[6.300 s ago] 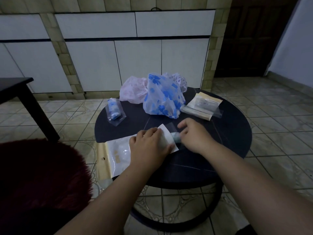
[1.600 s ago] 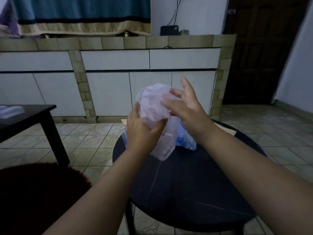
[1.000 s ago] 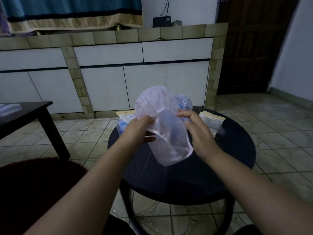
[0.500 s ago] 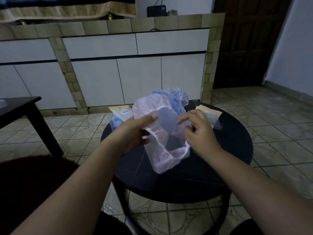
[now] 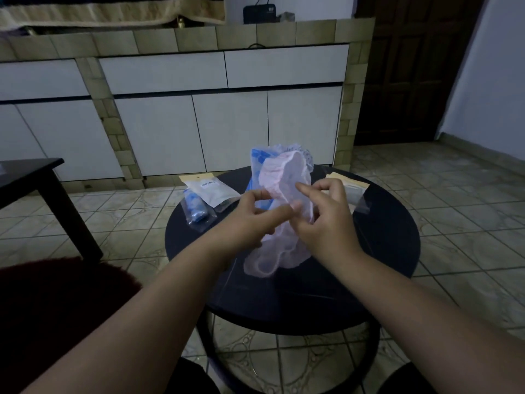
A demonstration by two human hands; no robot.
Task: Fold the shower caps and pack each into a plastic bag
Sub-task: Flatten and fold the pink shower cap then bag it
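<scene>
Shower cap of pale pink film hangs between both hands above the round black bench, its gathered lower edge drooping close to the top. Left hand pinches the cap's left side between thumb and curled fingers, the forefinger reaching across toward the other hand. Right hand has its grip curled on the cap's right side — forefinger stretched over the film, the rest folded in.

Just behind the pink cap stands a blue-flowered cap, with a lace-edged one at its right. On the bench's far left lies a packed bag with a blue roll inside, a flat pouch overlapping it. On the far right sits a stack of empty bags — partly hidden by the right hand. Beyond, white cabinet doors line a tiled counter.
</scene>
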